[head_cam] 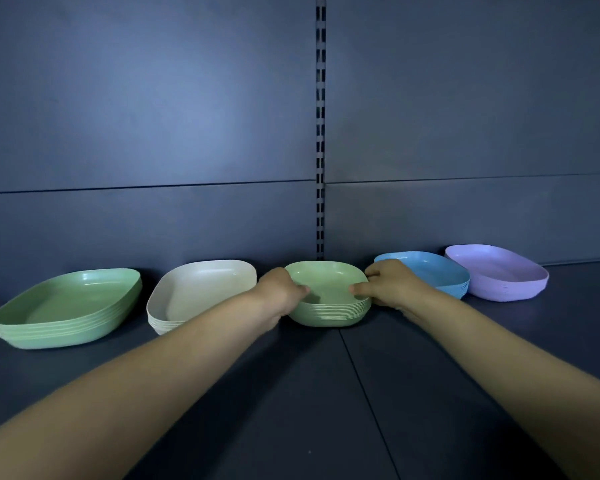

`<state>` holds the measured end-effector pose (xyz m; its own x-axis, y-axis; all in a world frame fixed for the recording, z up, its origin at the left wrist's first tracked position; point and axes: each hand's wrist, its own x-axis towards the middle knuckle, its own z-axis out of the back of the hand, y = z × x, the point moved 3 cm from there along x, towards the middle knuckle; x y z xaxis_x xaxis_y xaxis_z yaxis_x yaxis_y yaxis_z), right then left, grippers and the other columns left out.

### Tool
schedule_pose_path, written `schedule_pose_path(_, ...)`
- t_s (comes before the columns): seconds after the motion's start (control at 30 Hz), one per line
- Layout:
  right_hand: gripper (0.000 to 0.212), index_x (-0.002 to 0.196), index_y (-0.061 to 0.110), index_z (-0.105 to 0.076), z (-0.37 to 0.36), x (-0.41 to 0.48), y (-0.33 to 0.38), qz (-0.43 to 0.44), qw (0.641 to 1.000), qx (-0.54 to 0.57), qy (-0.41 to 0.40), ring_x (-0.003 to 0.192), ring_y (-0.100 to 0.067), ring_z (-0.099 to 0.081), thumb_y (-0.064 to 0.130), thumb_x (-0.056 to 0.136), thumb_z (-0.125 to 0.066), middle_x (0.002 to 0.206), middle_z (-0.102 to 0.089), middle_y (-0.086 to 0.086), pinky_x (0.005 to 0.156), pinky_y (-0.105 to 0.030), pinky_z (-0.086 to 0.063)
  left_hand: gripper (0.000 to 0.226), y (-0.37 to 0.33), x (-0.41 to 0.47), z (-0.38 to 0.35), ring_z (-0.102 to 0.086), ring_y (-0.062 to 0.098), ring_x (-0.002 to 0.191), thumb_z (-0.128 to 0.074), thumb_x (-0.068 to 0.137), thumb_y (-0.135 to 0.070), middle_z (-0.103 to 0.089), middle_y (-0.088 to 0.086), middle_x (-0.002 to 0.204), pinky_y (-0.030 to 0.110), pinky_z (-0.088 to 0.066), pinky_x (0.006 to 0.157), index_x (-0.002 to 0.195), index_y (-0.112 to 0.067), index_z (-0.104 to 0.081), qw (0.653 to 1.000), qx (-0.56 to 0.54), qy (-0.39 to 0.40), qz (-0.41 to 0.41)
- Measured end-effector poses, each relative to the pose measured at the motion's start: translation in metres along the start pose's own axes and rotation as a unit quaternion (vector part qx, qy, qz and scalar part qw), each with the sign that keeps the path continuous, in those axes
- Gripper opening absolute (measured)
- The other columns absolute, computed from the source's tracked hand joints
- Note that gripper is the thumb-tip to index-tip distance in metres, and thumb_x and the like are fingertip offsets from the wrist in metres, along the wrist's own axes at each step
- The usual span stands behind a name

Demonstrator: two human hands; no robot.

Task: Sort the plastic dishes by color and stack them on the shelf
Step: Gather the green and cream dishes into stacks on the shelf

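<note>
Five stacks of plastic dishes stand in a row near the back of the dark shelf (291,393). From left to right: a large green stack (66,306), a cream stack (201,289), a smaller green stack (326,296), a blue stack (430,273) and a purple stack (496,275). My left hand (279,292) grips the left rim of the smaller green stack, thumb over the edge. My right hand (387,284) grips its right rim in the same way. The stack rests on the shelf between my hands.
A dark blue back panel (153,133) rises behind the dishes, with a slotted upright (320,133) in the middle. A seam in the shelf runs from under the middle stack toward me. The purple stack stands close to the back panel.
</note>
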<state>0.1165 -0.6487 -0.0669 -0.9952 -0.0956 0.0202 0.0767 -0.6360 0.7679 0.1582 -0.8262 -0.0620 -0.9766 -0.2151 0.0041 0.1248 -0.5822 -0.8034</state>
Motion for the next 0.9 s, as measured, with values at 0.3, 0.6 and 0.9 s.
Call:
schedule_pose_path(0.3, 0.005, 0.090, 0.014, -0.063, -0.023, -0.043, -0.018, -0.018, 0.952, 0.304, -0.002, 0.112, -0.022, -0.060, 0.019, 0.091, -0.060, 0.116, -0.065, -0.012, 0.098, -0.034, -0.047, 0.035, 0.040, -0.007, -0.015, -0.055, 0.021, 0.117, -0.052, 0.094, -0.021, -0.059, 0.003, 0.124, 0.038, -0.042, 0.106, 0.128, -0.012, -0.051, 0.963, -0.269, -0.002, -0.007)
schedule_pose_path(0.6, 0.025, 0.097, -0.001, -0.064, -0.022, -0.031, -0.031, -0.035, 0.953, 0.269, -0.134, 0.052, -0.011, -0.036, 0.023, 0.093, -0.057, 0.059, -0.042, 0.002, 0.052, -0.020, -0.031, 0.045, 0.028, -0.007, -0.032, -0.057, 0.022, 0.115, -0.062, 0.088, -0.023, -0.061, 0.006, 0.124, 0.042, -0.045, 0.103, 0.130, -0.011, -0.050, 0.969, -0.239, -0.031, -0.047)
schedule_pose_path(0.9, 0.033, 0.088, -0.003, -0.062, -0.020, -0.023, -0.032, -0.057, 0.952, 0.228, -0.195, 0.062, -0.019, -0.043, 0.030, 0.092, -0.057, 0.065, -0.047, -0.007, 0.055, -0.027, -0.037, 0.050, 0.022, 0.000, -0.036, -0.058, 0.029, 0.112, -0.065, 0.085, -0.026, -0.060, 0.009, 0.123, 0.047, -0.048, 0.097, 0.129, -0.007, -0.050, 0.977, -0.188, -0.071, -0.068)
